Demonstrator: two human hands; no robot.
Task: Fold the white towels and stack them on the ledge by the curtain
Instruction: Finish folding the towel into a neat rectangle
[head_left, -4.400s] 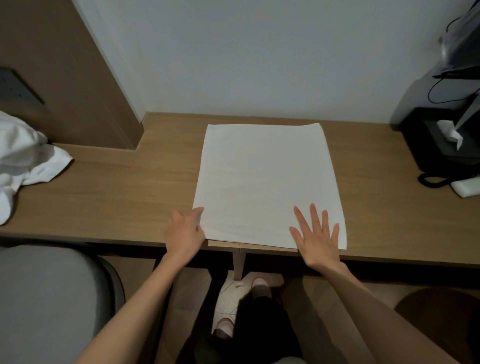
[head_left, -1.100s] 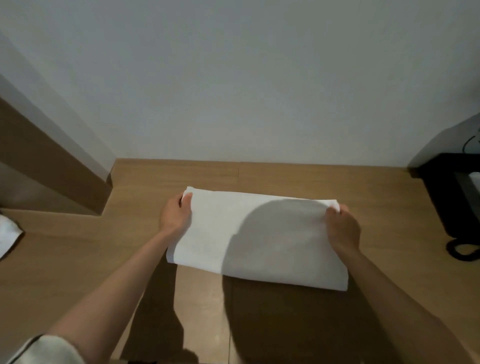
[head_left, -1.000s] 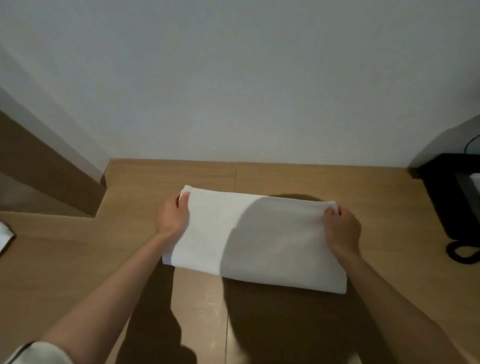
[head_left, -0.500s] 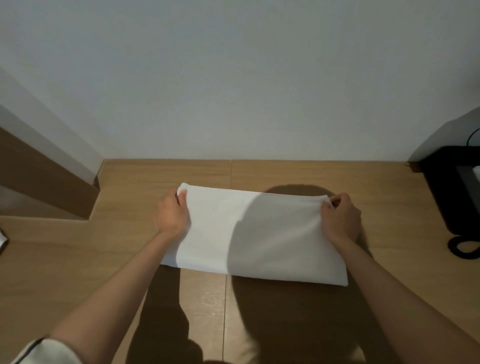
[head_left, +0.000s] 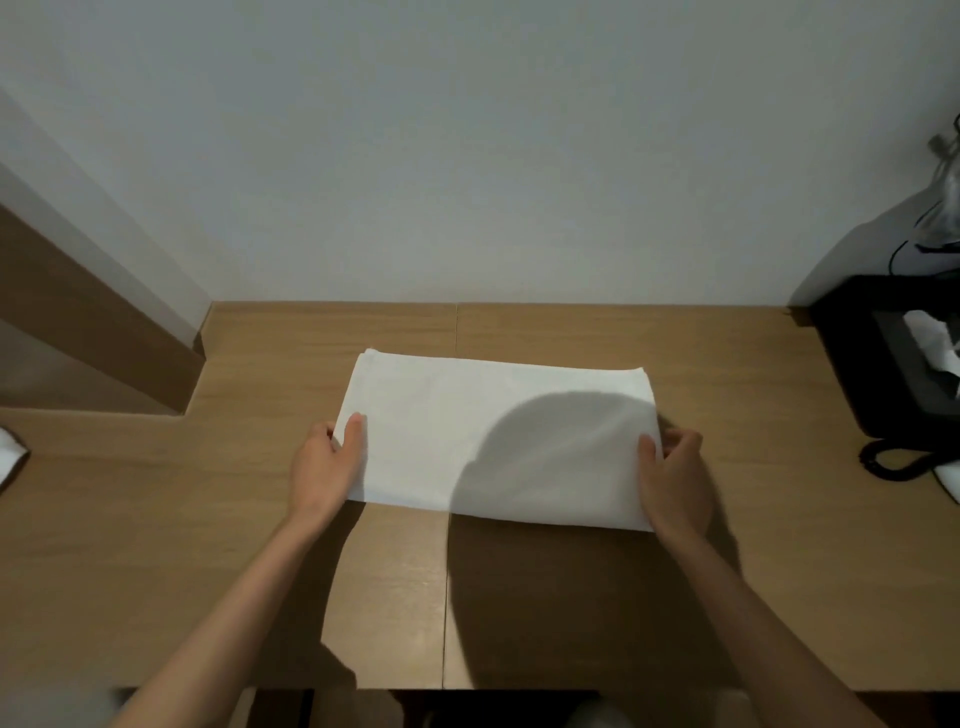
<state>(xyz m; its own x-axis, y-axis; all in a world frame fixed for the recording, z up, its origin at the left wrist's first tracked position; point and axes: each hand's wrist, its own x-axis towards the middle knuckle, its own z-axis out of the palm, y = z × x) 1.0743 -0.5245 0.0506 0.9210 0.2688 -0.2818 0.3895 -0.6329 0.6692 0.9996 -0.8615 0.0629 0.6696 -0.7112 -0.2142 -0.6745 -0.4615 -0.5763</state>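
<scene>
1. Nearest, at 6 o'clock, is the front edge of the brown table (head_left: 208, 571). Two bare arms reach over it.
2. The left hand (head_left: 324, 467) is at 9 o'clock of the towel (head_left: 498, 436). Its thumb lies on top of the towel's left edge and the other fingers are tucked at the side, so it is pinching that edge.
3. The right hand (head_left: 675, 475) is at 3 o'clock of the towel. It pinches the right edge the same way, thumb on top.
4. The towel is white and lies flat in the middle of the table. It is a long folded shape, with a round shadow on its right half.
5. At 9 o'clock, at the far left edge, a bit of another white cloth (head_left: 10, 460) peeks in. It may be a towel waiting for its turn.
6. At 3 o'clock, farther back, is a black box (head_left: 883, 364) with a curly cord.
7. Farthest, at 12 o'clock, is the plain wall (head_left: 467, 156).
8. I think the job is only partly done. This towel likely needs one more fold, then must go on the ledge. No ledge, curtain or stack shows here.
</scene>
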